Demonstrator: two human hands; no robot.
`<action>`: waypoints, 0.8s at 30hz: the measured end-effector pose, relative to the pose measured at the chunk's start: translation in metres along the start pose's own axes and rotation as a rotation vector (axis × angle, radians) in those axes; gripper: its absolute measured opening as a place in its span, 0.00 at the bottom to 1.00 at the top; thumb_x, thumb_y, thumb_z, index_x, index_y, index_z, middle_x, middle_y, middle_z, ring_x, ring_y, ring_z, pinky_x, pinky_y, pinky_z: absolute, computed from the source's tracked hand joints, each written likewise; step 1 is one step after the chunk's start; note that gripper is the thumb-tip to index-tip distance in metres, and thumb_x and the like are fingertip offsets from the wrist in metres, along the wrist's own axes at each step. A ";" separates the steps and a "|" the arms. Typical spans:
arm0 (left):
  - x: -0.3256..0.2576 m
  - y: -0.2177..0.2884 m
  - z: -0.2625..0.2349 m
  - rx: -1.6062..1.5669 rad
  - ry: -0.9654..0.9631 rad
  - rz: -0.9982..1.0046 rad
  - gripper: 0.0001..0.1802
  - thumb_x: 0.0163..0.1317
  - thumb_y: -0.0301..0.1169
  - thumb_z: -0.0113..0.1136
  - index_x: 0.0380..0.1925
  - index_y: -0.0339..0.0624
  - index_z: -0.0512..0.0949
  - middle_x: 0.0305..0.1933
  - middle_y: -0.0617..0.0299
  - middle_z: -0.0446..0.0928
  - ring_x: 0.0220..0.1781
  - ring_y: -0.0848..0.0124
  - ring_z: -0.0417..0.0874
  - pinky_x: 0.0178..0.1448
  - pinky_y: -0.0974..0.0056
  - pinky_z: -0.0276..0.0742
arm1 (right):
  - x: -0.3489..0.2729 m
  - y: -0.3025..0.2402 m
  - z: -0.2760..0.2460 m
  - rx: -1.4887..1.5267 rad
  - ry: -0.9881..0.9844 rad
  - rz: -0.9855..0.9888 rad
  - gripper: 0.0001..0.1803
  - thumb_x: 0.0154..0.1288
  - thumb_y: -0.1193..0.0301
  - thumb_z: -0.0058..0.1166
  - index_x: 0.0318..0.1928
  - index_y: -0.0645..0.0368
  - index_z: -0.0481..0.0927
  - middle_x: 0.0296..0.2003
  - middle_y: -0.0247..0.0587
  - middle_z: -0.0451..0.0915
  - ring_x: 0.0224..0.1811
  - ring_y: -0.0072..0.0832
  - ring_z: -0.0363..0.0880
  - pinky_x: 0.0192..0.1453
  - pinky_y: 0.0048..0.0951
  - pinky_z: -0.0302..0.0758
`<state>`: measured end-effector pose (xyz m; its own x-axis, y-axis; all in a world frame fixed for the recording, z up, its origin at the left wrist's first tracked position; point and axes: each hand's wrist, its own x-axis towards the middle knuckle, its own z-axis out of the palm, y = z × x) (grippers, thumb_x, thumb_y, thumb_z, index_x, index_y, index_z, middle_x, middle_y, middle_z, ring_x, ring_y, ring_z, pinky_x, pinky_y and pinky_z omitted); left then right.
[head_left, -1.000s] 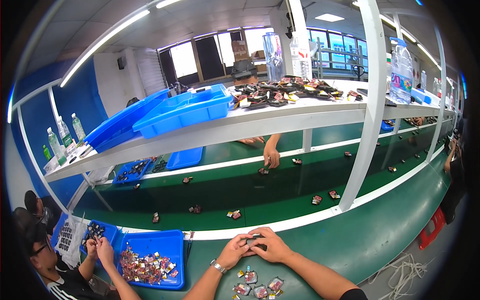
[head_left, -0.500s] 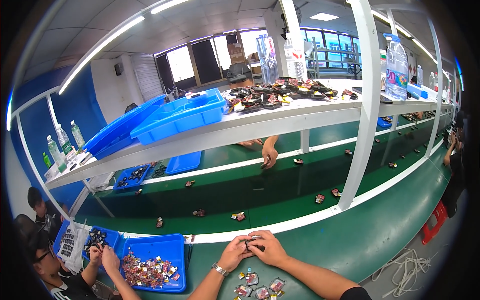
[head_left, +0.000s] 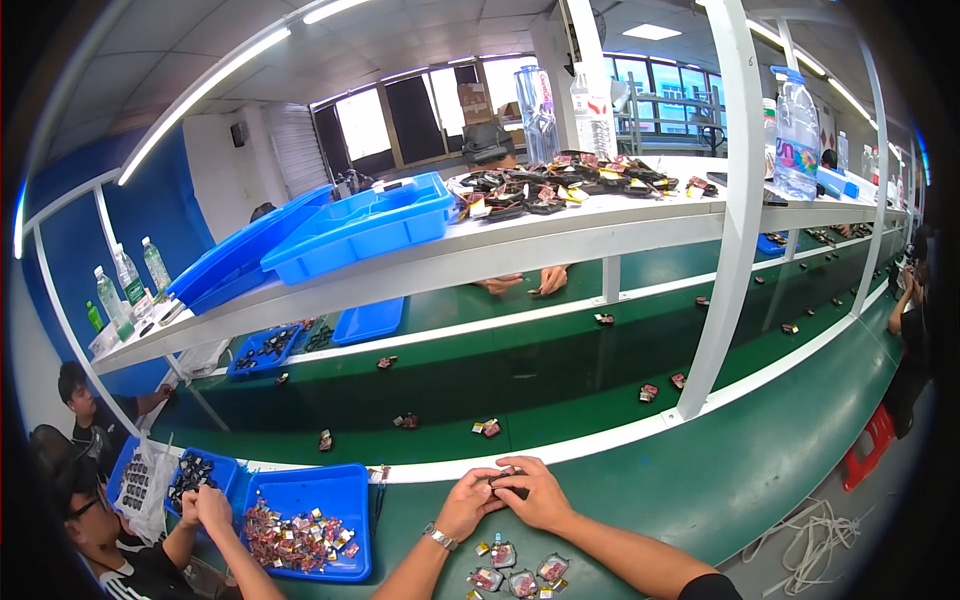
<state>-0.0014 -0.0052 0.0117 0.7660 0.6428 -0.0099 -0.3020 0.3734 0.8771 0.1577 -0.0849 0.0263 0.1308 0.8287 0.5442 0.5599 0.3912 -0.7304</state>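
Assembly step judged in hand: a small dark part (head_left: 507,483) is pinched between left hand (head_left: 468,503) and right hand (head_left: 535,495), both grips closed on it. Finished pieces (head_left: 520,580) lie just below. Next, steady fingertip alignment is called for.

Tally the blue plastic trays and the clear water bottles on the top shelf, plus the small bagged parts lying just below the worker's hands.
Blue plastic trays on the top shelf: 2
Clear water bottles on the top shelf: 6
Small bagged parts on the green bench near the hands: 4
Total: 12
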 end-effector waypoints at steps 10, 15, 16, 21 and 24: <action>0.002 -0.003 0.003 0.089 0.050 0.035 0.15 0.72 0.30 0.49 0.56 0.41 0.65 0.59 0.53 0.72 0.57 0.66 0.77 0.63 0.54 0.77 | 0.002 -0.001 0.001 -0.048 0.037 -0.061 0.11 0.57 0.74 0.61 0.42 0.56 0.84 0.56 0.42 0.75 0.56 0.37 0.73 0.59 0.35 0.73; 0.001 -0.002 0.001 0.022 0.063 0.024 0.16 0.72 0.29 0.48 0.57 0.40 0.64 0.56 0.54 0.73 0.57 0.64 0.78 0.63 0.53 0.77 | 0.003 -0.011 0.000 -0.060 0.088 0.016 0.11 0.57 0.75 0.60 0.42 0.58 0.82 0.49 0.41 0.76 0.52 0.40 0.75 0.52 0.36 0.76; 0.001 -0.002 0.001 0.030 0.052 0.011 0.16 0.72 0.28 0.46 0.58 0.40 0.64 0.56 0.53 0.74 0.57 0.64 0.78 0.62 0.55 0.77 | 0.002 -0.007 0.000 -0.133 0.092 -0.049 0.09 0.57 0.75 0.60 0.40 0.58 0.81 0.46 0.40 0.76 0.48 0.39 0.76 0.48 0.35 0.77; 0.002 -0.002 0.000 0.020 0.046 0.005 0.16 0.73 0.26 0.43 0.58 0.39 0.64 0.54 0.54 0.75 0.57 0.64 0.79 0.62 0.56 0.78 | 0.003 -0.006 0.000 -0.258 0.117 -0.175 0.09 0.51 0.77 0.63 0.36 0.58 0.81 0.39 0.39 0.78 0.41 0.37 0.78 0.43 0.33 0.78; 0.002 -0.003 -0.002 0.038 0.065 -0.002 0.16 0.72 0.25 0.42 0.58 0.38 0.64 0.53 0.54 0.75 0.56 0.65 0.79 0.62 0.56 0.78 | 0.005 -0.012 0.000 -0.290 0.121 -0.200 0.08 0.52 0.76 0.64 0.36 0.57 0.82 0.36 0.38 0.78 0.40 0.35 0.78 0.43 0.32 0.78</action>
<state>-0.0001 -0.0037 0.0081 0.7279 0.6844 -0.0418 -0.2779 0.3502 0.8945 0.1520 -0.0854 0.0376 0.0812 0.6876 0.7216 0.7905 0.3966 -0.4668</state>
